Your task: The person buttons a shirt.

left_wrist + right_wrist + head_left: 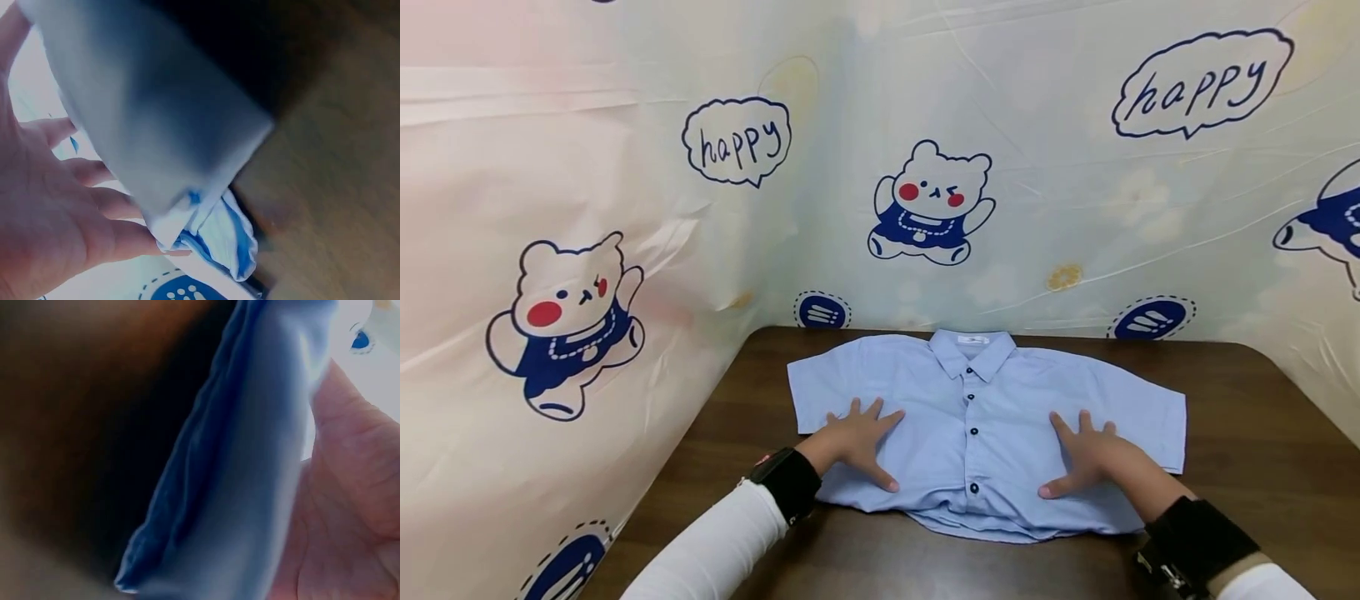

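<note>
A light blue short-sleeved button-up shirt lies front side up, its collar toward the wall and dark buttons running down the middle. Its lower edge looks bunched and rumpled. My left hand rests on the left half of the shirt with fingers spread. On the right half, my right hand lies the same way, fingers splayed. In the left wrist view the palm of the left hand shows beside a blurred fold of cloth. The right wrist view has the right palm behind the shirt's edge.
The shirt lies on a dark brown wooden table with rounded far corners. A pale curtain printed with bears and the word "happy" hangs close behind the table and along its left side. Black bands circle both wrists.
</note>
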The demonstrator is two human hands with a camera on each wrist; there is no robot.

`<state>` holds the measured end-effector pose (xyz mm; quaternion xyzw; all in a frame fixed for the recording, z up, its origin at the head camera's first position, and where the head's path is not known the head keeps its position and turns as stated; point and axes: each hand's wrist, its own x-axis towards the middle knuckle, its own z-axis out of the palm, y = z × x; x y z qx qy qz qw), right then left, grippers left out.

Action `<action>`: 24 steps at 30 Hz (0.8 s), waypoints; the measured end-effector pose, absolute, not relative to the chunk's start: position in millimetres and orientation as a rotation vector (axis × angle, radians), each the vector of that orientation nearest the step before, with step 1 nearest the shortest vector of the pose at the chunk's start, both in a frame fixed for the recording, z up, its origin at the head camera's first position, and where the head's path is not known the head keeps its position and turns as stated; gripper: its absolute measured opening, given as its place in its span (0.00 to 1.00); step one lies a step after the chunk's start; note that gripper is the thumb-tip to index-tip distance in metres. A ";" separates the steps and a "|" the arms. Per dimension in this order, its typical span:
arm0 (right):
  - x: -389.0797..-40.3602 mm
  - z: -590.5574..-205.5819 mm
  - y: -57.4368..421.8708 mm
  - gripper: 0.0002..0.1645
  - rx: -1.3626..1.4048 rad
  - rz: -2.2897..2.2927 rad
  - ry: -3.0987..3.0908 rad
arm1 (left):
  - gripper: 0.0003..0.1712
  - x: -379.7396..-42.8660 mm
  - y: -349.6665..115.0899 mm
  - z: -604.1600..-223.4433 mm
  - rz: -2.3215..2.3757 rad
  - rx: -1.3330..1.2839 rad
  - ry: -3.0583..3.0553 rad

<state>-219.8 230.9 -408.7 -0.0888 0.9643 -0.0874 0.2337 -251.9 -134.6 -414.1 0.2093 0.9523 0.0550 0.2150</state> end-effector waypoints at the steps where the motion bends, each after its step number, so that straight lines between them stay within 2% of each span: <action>1: -222.4 -409.4 231.1 0.79 -0.228 -0.236 2.643 | 0.65 -252.7 -133.3 -415.3 0.134 0.560 2.638; 12: -246.3 -409.9 239.2 0.82 -0.190 -0.270 2.624 | 0.67 -264.1 -125.9 -417.9 0.118 0.469 2.643; 24: -247.9 -409.9 241.8 0.80 -0.203 -0.311 2.620 | 0.67 -263.4 -128.1 -415.6 0.111 0.488 2.651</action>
